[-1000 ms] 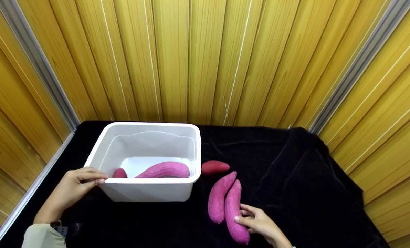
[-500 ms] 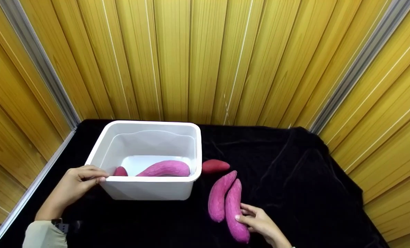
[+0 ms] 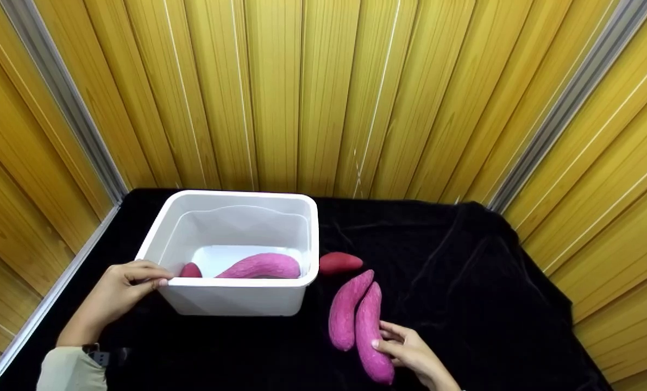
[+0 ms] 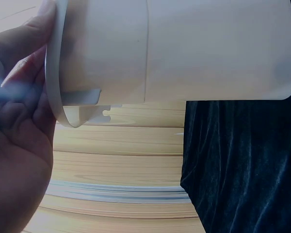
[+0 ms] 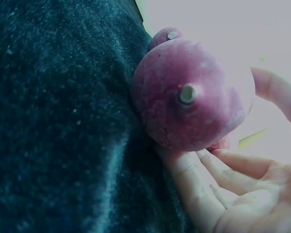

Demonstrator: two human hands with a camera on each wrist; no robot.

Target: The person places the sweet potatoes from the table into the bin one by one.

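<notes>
Left hand [image 3: 123,289] pinches bin [image 3: 231,298] rim at 8 o'clock, same as a second ago. Inside: inner red [image 3: 191,270], then inner pink [image 3: 266,265]. Outer red [image 3: 340,263] at bin's 3 o'clock, free pink [image 3: 346,312] at 4. Held pink [image 3: 370,328], also 4, gripped by right hand [image 3: 411,348]. Nothing's visibly moved; grip's made, lift apparently not started.

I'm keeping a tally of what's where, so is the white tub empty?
No, the head view shows a curved pink vegetable and part of a red piece inside the white tub.
</notes>
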